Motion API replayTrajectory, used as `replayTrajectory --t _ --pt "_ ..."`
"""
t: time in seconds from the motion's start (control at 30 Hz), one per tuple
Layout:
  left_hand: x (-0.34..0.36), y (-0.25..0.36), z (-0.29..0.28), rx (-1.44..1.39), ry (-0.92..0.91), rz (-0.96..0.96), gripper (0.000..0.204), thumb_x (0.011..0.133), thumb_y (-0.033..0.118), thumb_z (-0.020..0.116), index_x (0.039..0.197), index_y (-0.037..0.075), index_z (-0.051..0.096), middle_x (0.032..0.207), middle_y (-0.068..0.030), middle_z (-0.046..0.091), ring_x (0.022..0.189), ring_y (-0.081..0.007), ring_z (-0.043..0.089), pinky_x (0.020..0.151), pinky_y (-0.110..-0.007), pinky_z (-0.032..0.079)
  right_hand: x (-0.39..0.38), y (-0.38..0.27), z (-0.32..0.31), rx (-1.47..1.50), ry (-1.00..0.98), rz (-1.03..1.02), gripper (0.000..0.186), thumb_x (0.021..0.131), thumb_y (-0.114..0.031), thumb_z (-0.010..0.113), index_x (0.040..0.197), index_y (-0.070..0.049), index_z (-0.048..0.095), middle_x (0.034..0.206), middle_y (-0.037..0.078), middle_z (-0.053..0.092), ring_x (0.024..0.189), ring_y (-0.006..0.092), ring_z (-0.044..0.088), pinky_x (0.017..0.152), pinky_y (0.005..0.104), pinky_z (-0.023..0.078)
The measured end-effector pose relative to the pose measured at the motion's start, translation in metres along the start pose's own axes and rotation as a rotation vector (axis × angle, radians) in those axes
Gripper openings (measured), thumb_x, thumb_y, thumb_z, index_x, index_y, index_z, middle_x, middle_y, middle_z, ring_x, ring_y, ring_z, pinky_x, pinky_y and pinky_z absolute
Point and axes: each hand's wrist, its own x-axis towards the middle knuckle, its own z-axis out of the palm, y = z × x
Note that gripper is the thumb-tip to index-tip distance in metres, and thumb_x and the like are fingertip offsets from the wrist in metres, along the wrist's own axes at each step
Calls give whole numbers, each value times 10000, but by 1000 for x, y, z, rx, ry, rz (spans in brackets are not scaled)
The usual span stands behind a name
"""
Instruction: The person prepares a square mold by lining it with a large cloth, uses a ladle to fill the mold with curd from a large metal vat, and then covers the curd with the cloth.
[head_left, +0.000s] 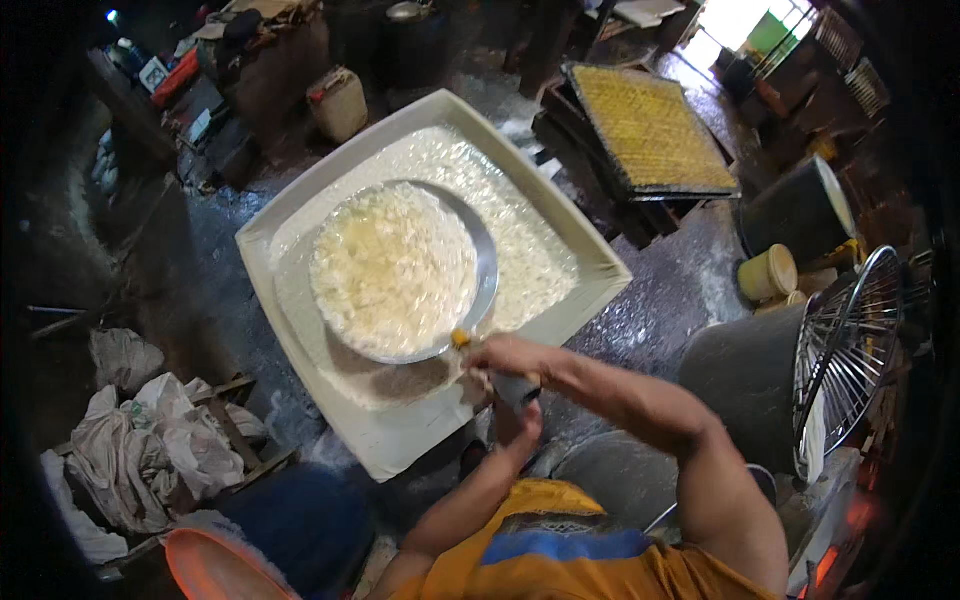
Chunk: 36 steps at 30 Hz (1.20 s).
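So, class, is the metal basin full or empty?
Full, or nearly so: in the basin, pale lumps spread almost wall to wall, with bare metal mainly along its right side.

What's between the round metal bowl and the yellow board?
In the head view: white lumpy stuff, then the pale wall of the square tub, then some dark frames.

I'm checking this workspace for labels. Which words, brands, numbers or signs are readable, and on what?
None can be read.
Small white square object with dark markings, upper left: too small and blurred.
Orange shirt with a blue band: its dark pattern is too blurred to tell whether it holds lettering.
Large pale square tray and round silver metal bowl: no lettering visible.
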Motion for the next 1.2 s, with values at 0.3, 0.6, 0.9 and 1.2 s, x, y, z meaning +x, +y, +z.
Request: replayTrajectory --t 0.3,0.6,0.9,1.2 --pt "59 140 -52 -1352 146 -554 405 862 392 599 1150 157 440 1064 30 463 967 -127 446 1109 -451 132 -81 -43 -117 -257 1555 -539 291 806 -109 646 984 19 455 822 228 562 702 329 577 637 443 455" --pt "34 197 21 -1039 -65 -701 1207 724 590 688 1457 93 -132 1514 -213 -28 1420 -289 55 1159 -406 72 -418 243 -18 755 1847 -734 258 842 -116 646 1037 -34 499 689 34 520 565 110 531 528 279 465" --pt "-150 172 206 197 -1015 -568 934 835 296 679 1439 -24 43 1432 -233 249 1300 -377 359 1009 -440 407 -288 610 140 2551 1674 -1185 114 836 -108 564 758 -91 483 547 44 500 463 198 511 495 332 459" --pt "-307 126 336 772 -794 257 687 806 258 714 1298 9 303 1180 -170 494 891 -277 525 758 -425 498 -131 838 210 4105 -228 -2047 219 903 -254 474 864 -83 606 776 62 628 708 225 615 656 376 559"
